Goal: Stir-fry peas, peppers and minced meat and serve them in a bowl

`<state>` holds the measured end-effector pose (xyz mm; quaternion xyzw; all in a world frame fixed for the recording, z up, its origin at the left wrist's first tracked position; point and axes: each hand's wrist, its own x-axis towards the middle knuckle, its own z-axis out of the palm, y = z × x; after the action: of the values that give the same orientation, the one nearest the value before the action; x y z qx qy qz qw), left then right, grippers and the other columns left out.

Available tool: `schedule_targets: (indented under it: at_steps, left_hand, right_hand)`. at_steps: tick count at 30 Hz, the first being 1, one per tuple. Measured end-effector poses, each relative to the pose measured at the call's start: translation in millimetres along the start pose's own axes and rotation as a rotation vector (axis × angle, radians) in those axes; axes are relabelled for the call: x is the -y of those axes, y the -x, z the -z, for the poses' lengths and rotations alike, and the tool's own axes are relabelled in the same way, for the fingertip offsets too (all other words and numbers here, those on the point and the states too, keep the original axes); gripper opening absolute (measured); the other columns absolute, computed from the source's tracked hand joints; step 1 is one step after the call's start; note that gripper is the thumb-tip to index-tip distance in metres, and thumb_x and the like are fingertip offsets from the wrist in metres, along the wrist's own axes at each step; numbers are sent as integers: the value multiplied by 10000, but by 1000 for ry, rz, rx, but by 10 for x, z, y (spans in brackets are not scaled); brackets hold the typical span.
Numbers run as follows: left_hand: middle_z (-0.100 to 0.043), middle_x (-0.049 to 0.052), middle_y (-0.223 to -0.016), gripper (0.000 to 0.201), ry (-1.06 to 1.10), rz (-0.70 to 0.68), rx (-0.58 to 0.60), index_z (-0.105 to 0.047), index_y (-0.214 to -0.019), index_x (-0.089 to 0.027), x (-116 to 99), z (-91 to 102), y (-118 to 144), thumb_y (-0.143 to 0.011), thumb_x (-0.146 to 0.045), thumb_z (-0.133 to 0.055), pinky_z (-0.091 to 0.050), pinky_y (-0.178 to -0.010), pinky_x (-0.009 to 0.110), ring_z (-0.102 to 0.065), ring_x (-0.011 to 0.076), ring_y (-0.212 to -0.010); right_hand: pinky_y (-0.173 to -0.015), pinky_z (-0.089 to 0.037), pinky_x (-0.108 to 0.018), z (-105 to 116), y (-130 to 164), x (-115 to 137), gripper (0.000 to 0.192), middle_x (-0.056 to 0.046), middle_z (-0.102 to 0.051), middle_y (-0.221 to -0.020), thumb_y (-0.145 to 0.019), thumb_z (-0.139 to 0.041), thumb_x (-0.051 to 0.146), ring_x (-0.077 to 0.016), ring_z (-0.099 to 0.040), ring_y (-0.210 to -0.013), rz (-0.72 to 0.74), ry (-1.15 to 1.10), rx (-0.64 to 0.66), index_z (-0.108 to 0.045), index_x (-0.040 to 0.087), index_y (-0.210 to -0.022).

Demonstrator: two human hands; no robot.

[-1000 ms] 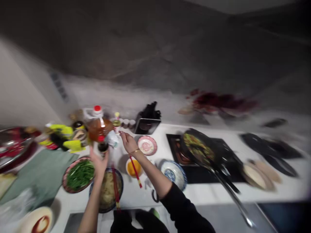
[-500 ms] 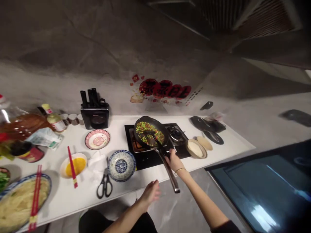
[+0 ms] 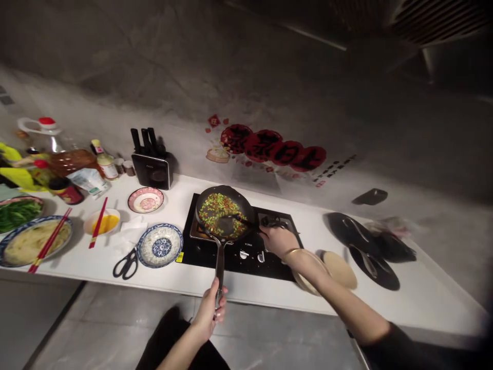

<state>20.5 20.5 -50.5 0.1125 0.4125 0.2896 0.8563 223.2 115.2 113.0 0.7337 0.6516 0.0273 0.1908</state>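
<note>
My left hand (image 3: 210, 311) is clenched round the end of the pan handle (image 3: 219, 267), at the counter's front edge; my right hand (image 3: 278, 240) grips a dark spatula (image 3: 241, 222) whose blade end sits in the pan (image 3: 223, 213). The pan rests on the black stove (image 3: 246, 252), holding chopped green, red and yellow veg. Risks: (1) I hold the long handle only at its far tip, so leverage is poor; a hard push w/ the spatula could tilt the pan and spill veg onto the stove. (2) Handle sticks out past the counter edge toward my body; a bump could drag the pan off. (3) My right wrist, w/ a bangle (image 3: 289, 253), crosses low over the stove top, so burn risk if that zone is hot; can't tell whether it is. (4) A cream plate (image 3: 339, 267) sits just beside my right forearm, so a swing of the arm may knock it. Surface: white counter (image 3: 404, 298), crowded at left w/ a blue-patterned bowl (image 3: 159, 245), scissors (image 3: 126, 263), egg bowl w/ red chopsticks (image 3: 100, 222), noodle plate (image 3: 33, 241), oil bottle (image 3: 57, 149), knife block (image 3: 151, 164). Room: grey wall w/ red decals (image 3: 273, 149), dim light, grey floor tiles.
</note>
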Motion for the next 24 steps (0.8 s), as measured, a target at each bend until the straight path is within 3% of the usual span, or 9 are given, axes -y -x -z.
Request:
schedule_targets:
  at_steps: [4, 7, 11, 14, 16, 19, 21, 22, 24]
  left_hand:
    - [-365, -94, -481, 618, -22, 16, -39, -482, -780, -171, -7, -16, 8, -562, -745, -545, -59, -374, 185, -209, 8, -331]
    - [-364, -94, -483, 626, -47, 9, -57, -481, -781, -173, -13, -31, 11, -557, -756, -538, -70, -375, 182, -213, 8, -333]
    - [-355, -93, -492, 605, -56, -1, -32, -490, -784, -167, -20, -42, -16, -600, -743, -513, -106, -369, 180, -217, 10, -334]
    - [-396, -68, -519, 616, -128, -11, -31, -497, -807, -165, -27, -6, -22, -645, -756, -433, -199, -363, 193, -293, 39, -348]
    - [-492, -14, -618, 582, -270, -133, -112, -501, -847, -173, -37, 55, 38, -691, -726, -406, -341, -426, 229, -446, 93, -448]
    - [-565, 78, -926, 421, -612, -580, -305, -532, -935, -205, -39, 136, 239, -752, -581, -487, -449, -767, 326, -563, 196, -871]
    - [-568, 95, -981, 298, -869, -790, -231, -583, -922, -229, -6, 91, 363, -784, -482, -503, -399, -892, 361, -531, 230, -985]
    - [-585, 105, -939, 267, -994, -807, -140, -609, -884, -231, 27, 20, 387, -803, -453, -484, -402, -888, 374, -547, 243, -954]
    - [-609, 128, -804, 300, -1225, -699, 11, -640, -824, -209, 117, -218, 309, -841, -415, -423, -439, -809, 394, -595, 263, -823]
  right_hand:
    - [-672, -473, -294, -172, -483, 340, 400, -124, -687, -921, -901, -338, 335, -219, -651, -828, -41, -68, -77, -521, 203, -1231]
    - [-694, -469, -283, -181, -601, 506, 379, -109, -687, -941, -900, -348, 328, -209, -646, -855, 33, -127, -60, -542, 221, -1208]
    - [-701, -467, -293, -15, -281, 353, 343, -72, -694, -934, -879, -396, 342, -205, -644, -847, 150, -104, -46, -585, 298, -1162]
    - [-701, -467, -318, 205, 61, 39, 324, -65, -697, -927, -851, -444, 355, -222, -643, -836, 48, -66, 13, -618, 324, -1123]
    - [-706, -464, -344, 294, 200, -110, 311, -79, -698, -911, -838, -472, 345, -246, -641, -834, -16, -24, 86, -640, 313, -1097]
    - [-704, -464, -356, 208, 214, -138, 323, -87, -694, -923, -855, -442, 338, -255, -640, -839, -59, -5, 146, -628, 303, -1116]
    - [-692, -471, -345, 35, 132, -83, 361, -86, -691, -939, -876, -393, 354, -243, -643, -834, -90, -42, 104, -580, 299, -1180]
    - [-687, -473, -338, -60, 82, -60, 378, -87, -690, -943, -884, -372, 361, -237, -645, -829, -107, -65, 64, -556, 295, -1207]
    - [-683, -476, -327, -222, -10, -50, 392, -84, -690, -950, -885, -361, 372, -228, -648, -817, -130, -105, -7, -539, 291, -1225]
